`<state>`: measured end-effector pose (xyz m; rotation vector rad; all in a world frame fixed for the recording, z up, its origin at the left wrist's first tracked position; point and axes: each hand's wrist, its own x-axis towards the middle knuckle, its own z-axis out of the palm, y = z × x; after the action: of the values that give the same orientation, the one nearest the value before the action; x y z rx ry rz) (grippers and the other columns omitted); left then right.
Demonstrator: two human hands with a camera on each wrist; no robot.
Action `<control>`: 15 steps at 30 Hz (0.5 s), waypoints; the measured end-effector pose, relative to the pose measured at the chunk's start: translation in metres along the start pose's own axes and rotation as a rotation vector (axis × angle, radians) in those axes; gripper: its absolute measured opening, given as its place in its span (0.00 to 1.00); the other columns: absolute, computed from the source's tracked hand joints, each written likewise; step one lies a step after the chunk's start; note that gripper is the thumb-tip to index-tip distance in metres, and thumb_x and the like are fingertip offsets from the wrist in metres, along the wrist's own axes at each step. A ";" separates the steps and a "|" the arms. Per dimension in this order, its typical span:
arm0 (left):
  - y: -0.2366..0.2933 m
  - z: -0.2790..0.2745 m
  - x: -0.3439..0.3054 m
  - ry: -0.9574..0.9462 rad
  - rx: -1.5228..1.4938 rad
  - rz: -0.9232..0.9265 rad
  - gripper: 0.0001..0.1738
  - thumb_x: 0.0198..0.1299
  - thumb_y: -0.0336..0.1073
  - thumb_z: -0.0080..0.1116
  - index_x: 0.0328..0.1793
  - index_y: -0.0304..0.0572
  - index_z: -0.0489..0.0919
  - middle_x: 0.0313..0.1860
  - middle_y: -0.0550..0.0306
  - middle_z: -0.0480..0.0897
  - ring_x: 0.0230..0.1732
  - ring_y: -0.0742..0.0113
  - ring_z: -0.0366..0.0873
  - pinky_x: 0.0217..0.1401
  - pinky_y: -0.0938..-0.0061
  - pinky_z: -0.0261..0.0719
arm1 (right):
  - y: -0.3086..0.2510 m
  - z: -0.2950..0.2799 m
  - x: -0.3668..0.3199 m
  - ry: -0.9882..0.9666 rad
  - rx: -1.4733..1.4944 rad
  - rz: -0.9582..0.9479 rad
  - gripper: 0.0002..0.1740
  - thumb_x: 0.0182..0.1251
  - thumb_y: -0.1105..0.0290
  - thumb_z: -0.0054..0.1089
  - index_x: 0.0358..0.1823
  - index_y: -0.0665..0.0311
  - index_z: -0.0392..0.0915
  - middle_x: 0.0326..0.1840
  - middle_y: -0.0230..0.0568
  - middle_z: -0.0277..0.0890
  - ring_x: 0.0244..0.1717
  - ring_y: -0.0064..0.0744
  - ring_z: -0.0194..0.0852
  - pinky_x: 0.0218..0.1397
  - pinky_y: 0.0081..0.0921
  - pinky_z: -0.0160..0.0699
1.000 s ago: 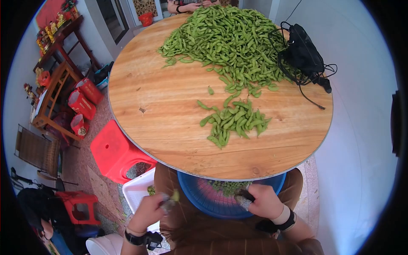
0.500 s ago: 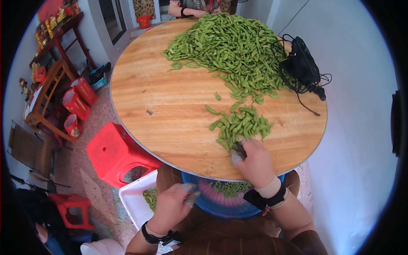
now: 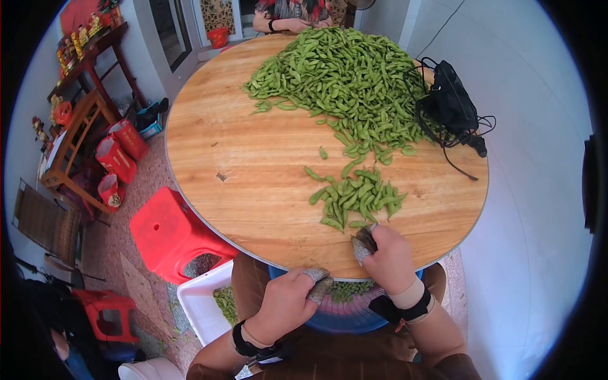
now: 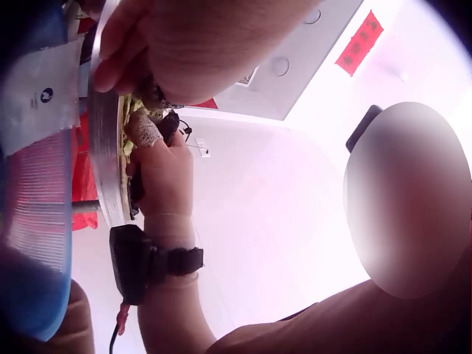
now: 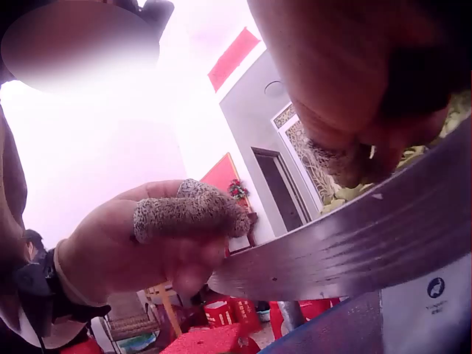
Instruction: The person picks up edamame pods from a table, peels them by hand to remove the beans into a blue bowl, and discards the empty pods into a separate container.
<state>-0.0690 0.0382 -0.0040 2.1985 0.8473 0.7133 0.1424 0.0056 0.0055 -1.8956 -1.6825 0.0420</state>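
Grey mesh covers wrap the thumb and forefinger of both hands. My right hand (image 3: 387,258) is over the near part of the round wooden table (image 3: 253,215), its curled fingertips beside a single green soybean pod (image 3: 358,223) at the front of a small pod pile (image 3: 358,196). I cannot tell whether a pod is pinched there. My left hand (image 3: 284,303) is at the table's front edge, thumb and forefinger close together and loosely bent, with nothing visible between them. Under that edge, a blue basin (image 3: 354,324) holds shelled green beans (image 3: 348,291), partly hidden by the tabletop.
A large pod heap (image 3: 342,82) covers the table's far side, with a black bag and cables (image 3: 453,101) on its right. Another person's hands (image 3: 294,25) are behind the heap. On the left stand a red stool (image 3: 168,228) and a white bin (image 3: 206,304) containing green scraps.
My right hand moved from above the basin up to the small pod pile, then back slightly. The left hand came from near the white bin toward the table edge; the green piece it held is gone.
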 end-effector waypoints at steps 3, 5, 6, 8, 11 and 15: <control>0.007 0.005 0.006 -0.009 -0.012 0.018 0.18 0.48 0.27 0.60 0.49 0.42 0.81 0.33 0.46 0.79 0.33 0.48 0.79 0.36 0.63 0.79 | 0.005 -0.009 -0.007 -0.079 0.088 0.048 0.11 0.52 0.69 0.66 0.33 0.65 0.75 0.30 0.50 0.76 0.31 0.51 0.77 0.32 0.41 0.76; 0.019 0.008 0.015 0.042 -0.101 -0.020 0.19 0.51 0.29 0.60 0.52 0.42 0.79 0.34 0.46 0.79 0.33 0.49 0.79 0.36 0.63 0.78 | 0.005 -0.022 -0.011 -0.123 0.141 0.059 0.10 0.54 0.69 0.65 0.35 0.65 0.75 0.30 0.50 0.77 0.33 0.51 0.78 0.34 0.39 0.76; 0.022 0.008 0.018 0.039 -0.098 -0.020 0.19 0.51 0.29 0.60 0.52 0.42 0.79 0.34 0.46 0.79 0.33 0.49 0.79 0.36 0.63 0.78 | 0.005 -0.031 -0.015 -0.266 0.295 0.043 0.11 0.56 0.68 0.65 0.36 0.65 0.76 0.30 0.50 0.78 0.34 0.51 0.79 0.35 0.37 0.77; 0.028 0.009 0.021 -0.072 -0.168 0.054 0.21 0.53 0.30 0.61 0.55 0.41 0.77 0.37 0.44 0.78 0.33 0.49 0.79 0.36 0.66 0.78 | 0.012 -0.040 -0.020 -0.409 0.453 0.027 0.11 0.57 0.68 0.64 0.37 0.65 0.76 0.31 0.50 0.78 0.35 0.50 0.80 0.36 0.35 0.77; 0.009 0.017 0.022 -0.440 -0.288 0.096 0.22 0.50 0.26 0.59 0.55 0.39 0.76 0.38 0.47 0.81 0.37 0.48 0.81 0.40 0.65 0.79 | 0.019 -0.047 -0.027 -0.474 0.520 0.003 0.12 0.57 0.67 0.66 0.39 0.64 0.77 0.30 0.48 0.78 0.33 0.48 0.80 0.36 0.33 0.77; 0.021 0.021 0.012 -0.577 -0.577 -0.132 0.17 0.59 0.25 0.56 0.55 0.35 0.74 0.40 0.54 0.81 0.37 0.69 0.80 0.36 0.75 0.78 | 0.018 -0.045 -0.038 -0.417 0.549 0.035 0.14 0.54 0.66 0.68 0.39 0.65 0.76 0.30 0.45 0.77 0.32 0.46 0.78 0.36 0.31 0.75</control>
<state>-0.0395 0.0274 0.0010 1.6665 0.4116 0.1899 0.1693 -0.0479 0.0203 -1.5563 -1.6642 0.8741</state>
